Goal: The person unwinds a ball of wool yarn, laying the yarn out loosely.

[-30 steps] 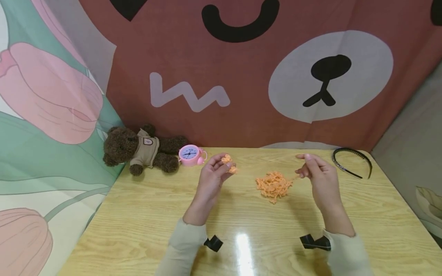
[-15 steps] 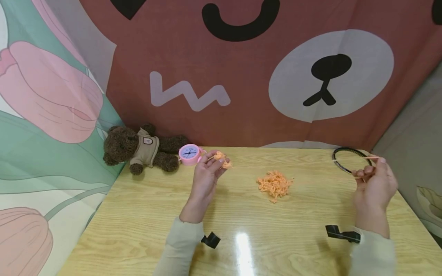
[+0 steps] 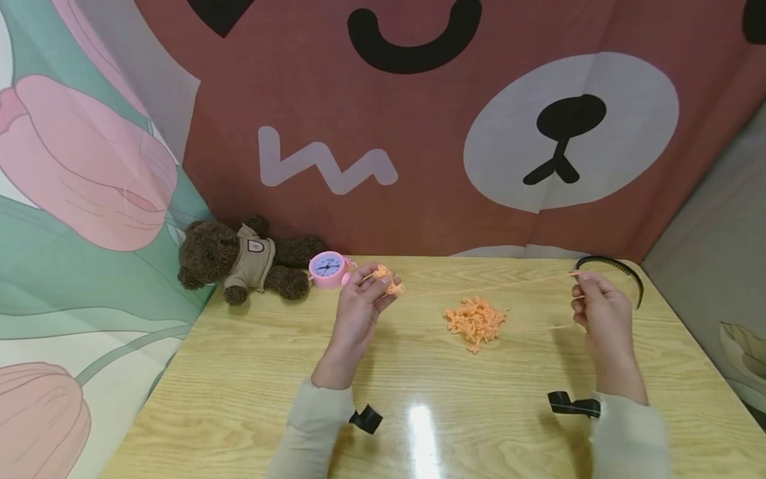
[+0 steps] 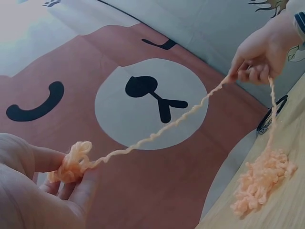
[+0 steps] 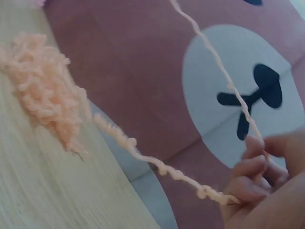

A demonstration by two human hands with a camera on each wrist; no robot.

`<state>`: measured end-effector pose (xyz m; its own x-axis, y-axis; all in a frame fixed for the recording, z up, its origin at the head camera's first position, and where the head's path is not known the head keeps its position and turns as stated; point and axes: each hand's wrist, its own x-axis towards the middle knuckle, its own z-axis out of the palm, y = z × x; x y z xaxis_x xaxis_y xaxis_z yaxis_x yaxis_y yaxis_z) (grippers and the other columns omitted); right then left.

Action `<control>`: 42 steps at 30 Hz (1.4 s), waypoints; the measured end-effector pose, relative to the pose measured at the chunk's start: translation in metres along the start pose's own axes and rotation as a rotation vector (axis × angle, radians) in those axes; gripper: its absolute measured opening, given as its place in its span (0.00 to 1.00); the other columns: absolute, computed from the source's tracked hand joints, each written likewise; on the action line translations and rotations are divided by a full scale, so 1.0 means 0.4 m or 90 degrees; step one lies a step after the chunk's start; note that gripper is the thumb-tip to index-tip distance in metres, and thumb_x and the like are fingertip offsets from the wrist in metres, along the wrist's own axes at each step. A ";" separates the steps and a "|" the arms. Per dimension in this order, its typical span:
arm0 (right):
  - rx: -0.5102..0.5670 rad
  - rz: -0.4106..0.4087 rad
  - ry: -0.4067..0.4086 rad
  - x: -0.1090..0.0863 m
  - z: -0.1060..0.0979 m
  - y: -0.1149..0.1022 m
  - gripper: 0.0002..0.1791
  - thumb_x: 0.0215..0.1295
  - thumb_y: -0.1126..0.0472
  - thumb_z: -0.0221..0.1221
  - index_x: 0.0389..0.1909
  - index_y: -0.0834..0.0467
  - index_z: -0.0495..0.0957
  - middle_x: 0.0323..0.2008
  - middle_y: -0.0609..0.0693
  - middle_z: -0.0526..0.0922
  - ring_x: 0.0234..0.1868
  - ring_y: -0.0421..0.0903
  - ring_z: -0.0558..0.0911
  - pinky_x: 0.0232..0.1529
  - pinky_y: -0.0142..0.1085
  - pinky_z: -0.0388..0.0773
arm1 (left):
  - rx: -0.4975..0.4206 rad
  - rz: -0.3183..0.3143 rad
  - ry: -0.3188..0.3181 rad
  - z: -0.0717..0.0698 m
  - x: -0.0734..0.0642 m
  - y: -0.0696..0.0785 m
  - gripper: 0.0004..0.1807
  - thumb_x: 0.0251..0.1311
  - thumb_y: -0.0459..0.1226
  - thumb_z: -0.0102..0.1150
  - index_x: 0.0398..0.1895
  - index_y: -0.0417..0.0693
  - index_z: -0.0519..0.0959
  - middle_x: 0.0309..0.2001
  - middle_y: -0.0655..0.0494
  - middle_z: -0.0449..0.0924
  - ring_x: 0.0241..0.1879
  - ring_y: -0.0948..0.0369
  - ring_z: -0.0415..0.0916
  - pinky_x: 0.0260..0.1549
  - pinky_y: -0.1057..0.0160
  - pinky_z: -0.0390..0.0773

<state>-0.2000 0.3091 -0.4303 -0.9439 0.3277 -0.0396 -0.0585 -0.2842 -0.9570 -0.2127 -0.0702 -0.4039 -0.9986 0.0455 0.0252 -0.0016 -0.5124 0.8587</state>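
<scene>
In the head view my left hand (image 3: 359, 309) pinches a small looped bundle of orange yarn (image 4: 71, 163) between thumb and fingers, raised above the table. A single crinkled yarn strand (image 4: 157, 135) stretches from that bundle across to my right hand (image 3: 604, 316). The right fingers are curled round this strand, held up at the right side of the table. From below the right hand, more of the strand (image 5: 164, 168) runs down toward a loose, curly yarn pile (image 3: 475, 322), which lies on the table between both hands.
A wooden table (image 3: 239, 392) stands against a bear-print cloth (image 3: 419, 219). Along its back left lie a brown teddy bear (image 3: 254, 263) and a pink alarm clock (image 3: 327, 267). A black headband (image 3: 625, 269) lies behind my right hand.
My right hand first swung far to the right, then came partway back left, with the strand in its fingers. The left hand shifted slightly left and keeps the bundle.
</scene>
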 end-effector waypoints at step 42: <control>-0.354 -0.229 -0.345 -0.145 0.290 0.073 0.18 0.81 0.54 0.48 0.44 0.58 0.85 0.23 0.53 0.78 0.26 0.44 0.77 0.30 0.35 0.79 | 0.051 -0.036 -0.062 0.046 -0.031 -0.024 0.16 0.71 0.29 0.56 0.60 0.40 0.73 0.44 0.57 0.85 0.42 0.65 0.85 0.41 0.68 0.85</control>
<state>-0.1847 0.1771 -0.4227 -0.9318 -0.2029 0.3010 -0.3503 0.2846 -0.8924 -0.1994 -0.0501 -0.4029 -0.9872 0.1580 0.0218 -0.0501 -0.4370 0.8981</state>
